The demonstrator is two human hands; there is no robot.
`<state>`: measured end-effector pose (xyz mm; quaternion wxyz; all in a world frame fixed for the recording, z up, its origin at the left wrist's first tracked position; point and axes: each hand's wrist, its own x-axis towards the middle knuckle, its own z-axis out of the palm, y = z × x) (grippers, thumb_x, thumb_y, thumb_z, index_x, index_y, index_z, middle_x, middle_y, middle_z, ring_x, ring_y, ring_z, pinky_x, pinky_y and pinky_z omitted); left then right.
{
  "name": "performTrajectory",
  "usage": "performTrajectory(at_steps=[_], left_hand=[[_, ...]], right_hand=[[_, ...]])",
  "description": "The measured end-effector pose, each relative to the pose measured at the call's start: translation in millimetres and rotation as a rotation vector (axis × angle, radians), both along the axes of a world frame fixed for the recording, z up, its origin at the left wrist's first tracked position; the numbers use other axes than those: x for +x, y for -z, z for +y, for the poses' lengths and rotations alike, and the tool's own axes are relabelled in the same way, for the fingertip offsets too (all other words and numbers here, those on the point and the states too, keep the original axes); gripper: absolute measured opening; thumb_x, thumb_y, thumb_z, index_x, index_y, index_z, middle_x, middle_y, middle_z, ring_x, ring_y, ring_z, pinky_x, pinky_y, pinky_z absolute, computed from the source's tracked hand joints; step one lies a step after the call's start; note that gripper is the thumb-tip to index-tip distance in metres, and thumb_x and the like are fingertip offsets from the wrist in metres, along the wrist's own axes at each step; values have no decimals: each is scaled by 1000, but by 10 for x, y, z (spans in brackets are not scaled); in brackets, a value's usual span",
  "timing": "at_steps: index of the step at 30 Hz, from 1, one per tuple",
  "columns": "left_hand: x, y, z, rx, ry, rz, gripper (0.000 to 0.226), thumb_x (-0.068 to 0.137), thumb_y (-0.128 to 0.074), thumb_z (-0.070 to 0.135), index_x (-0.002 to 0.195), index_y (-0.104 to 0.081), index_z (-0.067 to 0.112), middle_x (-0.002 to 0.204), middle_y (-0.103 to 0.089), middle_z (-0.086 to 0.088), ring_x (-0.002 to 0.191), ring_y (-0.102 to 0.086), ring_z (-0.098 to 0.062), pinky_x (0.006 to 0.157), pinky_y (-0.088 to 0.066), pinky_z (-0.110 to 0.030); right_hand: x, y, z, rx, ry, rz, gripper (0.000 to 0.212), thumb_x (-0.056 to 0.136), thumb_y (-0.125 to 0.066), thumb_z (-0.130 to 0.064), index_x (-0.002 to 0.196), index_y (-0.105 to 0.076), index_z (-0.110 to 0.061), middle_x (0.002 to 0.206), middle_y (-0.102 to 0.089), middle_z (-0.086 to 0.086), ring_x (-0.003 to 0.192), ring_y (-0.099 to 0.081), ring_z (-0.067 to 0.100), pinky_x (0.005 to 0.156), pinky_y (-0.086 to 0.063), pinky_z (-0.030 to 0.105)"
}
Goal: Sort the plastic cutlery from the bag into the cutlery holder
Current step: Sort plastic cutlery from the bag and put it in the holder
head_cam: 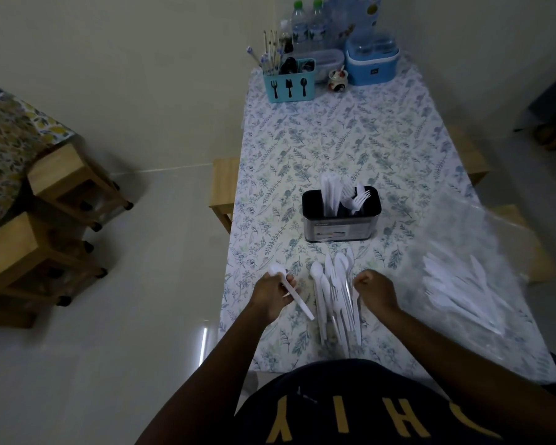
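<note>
A black and steel cutlery holder [342,224] stands mid-table with white knives on its left side and forks on its right. In front of it lies a pile of white plastic spoons and forks [336,293]. My left hand [272,295] is shut on a white spoon [291,289], its bowl pointing up and left. My right hand [374,292] rests at the pile's right edge with fingers curled on a piece of cutlery. A clear plastic bag [469,284] with more white cutlery lies to the right.
At the table's far end stand a blue caddy [289,86] with utensils, water bottles [307,27], a blue container [371,64] and a small jar [337,81]. Wooden stools [71,184] stand on the floor at left. The floral tablecloth [334,139] covers the table.
</note>
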<state>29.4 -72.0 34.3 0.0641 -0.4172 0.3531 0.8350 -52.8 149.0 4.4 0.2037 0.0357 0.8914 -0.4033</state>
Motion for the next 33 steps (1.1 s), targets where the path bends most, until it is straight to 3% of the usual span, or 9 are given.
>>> performTrajectory(at_steps=[4, 8, 14, 16, 18, 22, 29, 33], left_hand=[[-9, 18, 17, -9, 5, -32, 10, 97, -45, 2, 106, -49, 1, 77, -50, -10, 68, -49, -21, 72, -52, -39], [-25, 13, 26, 3, 51, -13, 12, 99, -43, 7, 103, -53, 3, 76, -49, -5, 64, -45, -14, 66, -42, -26], [24, 12, 59, -24, 142, 38, 17, 101, -44, 18, 108, -55, 7, 75, -54, -3, 65, -51, -14, 68, -44, -28], [36, 27, 54, -28, 146, 42, 19, 102, -43, 22, 107, -55, 10, 74, -51, -2, 61, -49, -13, 65, -41, -28], [35, 39, 45, -20, 137, 40, 19, 102, -42, 23, 105, -56, 11, 73, -49, 0, 56, -45, -10, 60, -37, -26], [-13, 26, 43, -10, 168, 39, 16, 101, -43, 16, 103, -57, 9, 80, -55, -1, 60, -46, -10, 59, -38, -24], [-118, -67, 162, 54, 251, 40, 29, 102, -38, 29, 107, -59, 9, 87, -72, 1, 78, -53, -12, 66, -40, -25], [-123, -89, 195, 57, 325, 96, 35, 101, -39, 39, 110, -58, 10, 91, -63, 0, 78, -54, -10, 65, -39, -23]], right_hand=[[-276, -2, -130, 12, -9, 44, 10, 87, -63, -16, 85, -70, -8, 86, -69, 5, 76, -57, 13, 69, -39, 20], [-494, 39, -261, 11, -13, -21, 24, 85, -67, -29, 89, -69, -6, 87, -69, 8, 85, -65, 23, 70, -43, 24], [-687, 102, -353, 116, -88, -74, 21, 85, -63, -21, 95, -69, -4, 102, -70, 14, 98, -64, 28, 79, -48, 29], [-689, 30, -347, 91, -72, -7, 14, 85, -62, -16, 88, -69, -4, 95, -71, 14, 92, -65, 29, 79, -51, 32], [-658, -98, -325, 25, -65, 159, 11, 86, -62, -13, 79, -66, -5, 84, -70, 12, 80, -65, 27, 68, -49, 30], [-567, -424, -285, -81, -66, 380, 15, 88, -63, -20, 82, -65, -6, 74, -63, 2, 68, -56, 16, 63, -42, 26], [-323, -567, -292, -341, -47, 70, 11, 85, -68, -22, 83, -69, -10, 82, -70, 4, 77, -64, 17, 70, -50, 27], [-131, -550, -370, -368, -84, 29, 7, 83, -70, -21, 79, -71, -15, 85, -69, 2, 80, -63, 15, 71, -49, 25]])
